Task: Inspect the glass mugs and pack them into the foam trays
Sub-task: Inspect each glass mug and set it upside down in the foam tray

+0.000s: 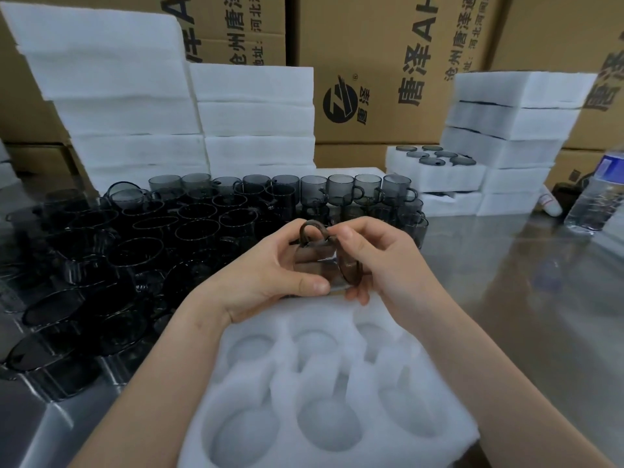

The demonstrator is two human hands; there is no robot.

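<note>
Head view: one smoked-glass mug (317,261) is up off the tabletop (506,265), held in both hands just above the far edge of the foam tray (287,369). The mug lies on its side, handle up, mouth turned toward the right hand.

Left hand (270,268) wraps the body, fingers curled behind the glass and thumb pressed across the near side. Right hand (385,261) pinches at the handle with thumb and forefinger, with the other fingers curled under the rim. Both hands are closed on the mug, neither free.

My read: inspection grip. A two-point hold lets the glass be turned so handle joint and rim can be checked against the light. Holding it over foam means a slip lands soft.

The foam tray sits at the near edge of the tabletop, centre, right under the hands. Six pockets show, all empty, each with a side notch that looks cut for a handle. This tray is not yet started, and it's a short drop from check to pocket.

Loose mugs (189,224) crowd the left half of the tabletop back to the far edge, within the left hand's reach. A packed tray (401,168) tops a low pile at the far right, beside taller foam stacks (506,130). A water bottle (597,197) stands at the right edge, and cartons (388,79) stand behind.

Risk: glass on glass in that crowd, so lift straight up.
</note>
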